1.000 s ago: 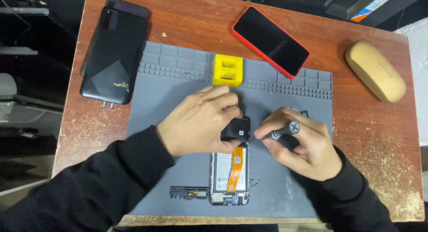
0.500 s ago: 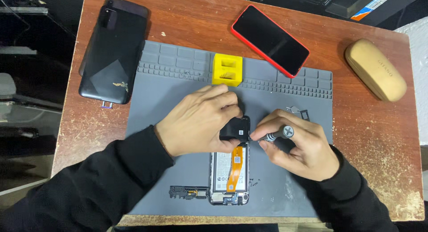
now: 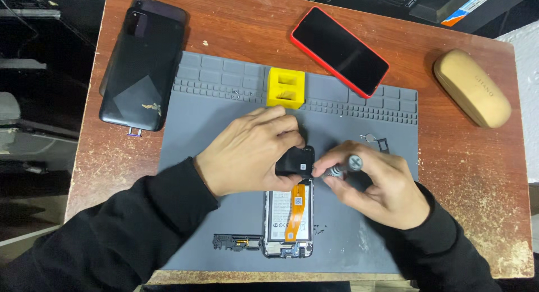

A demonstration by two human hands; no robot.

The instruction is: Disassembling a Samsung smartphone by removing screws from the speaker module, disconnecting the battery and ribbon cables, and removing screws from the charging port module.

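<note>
On the grey repair mat (image 3: 213,135) in the middle of the bench (image 3: 466,174), an opened phone (image 3: 289,216) lies face down with its battery and an orange flex cable exposed. At its upper end a small black cover piece (image 3: 296,161) is pinched by the left hand (image 3: 247,154), fingers closed on its edge. The right hand (image 3: 373,185) is closed around a small screwdriver (image 3: 343,166), whose tip is pointed at the right side of that piece; the two hands are nearly touching. Whether the tip is seated in a screw cannot be told.

For this step to go well, the driver should probably be kept square to the screw, and light downward pressure held so the head is not stripped. The black piece is best steadied flat rather than levered, since the orange cable just below it could be strained or torn. Any screw freed would be better parked in one of the mat's small compartments along its top edge than left loose beside the phone.

A yellow block (image 3: 286,87) stands at the mat's upper edge, and a SIM pin and tray (image 3: 377,141) lie just above the right hand. A black back cover (image 3: 140,73) rests at the left, a red-edged phone (image 3: 339,50) at the top, a tan glasses case (image 3: 471,88) at the right. A separate black frame part (image 3: 236,242) lies by the opened phone's lower end.
</note>
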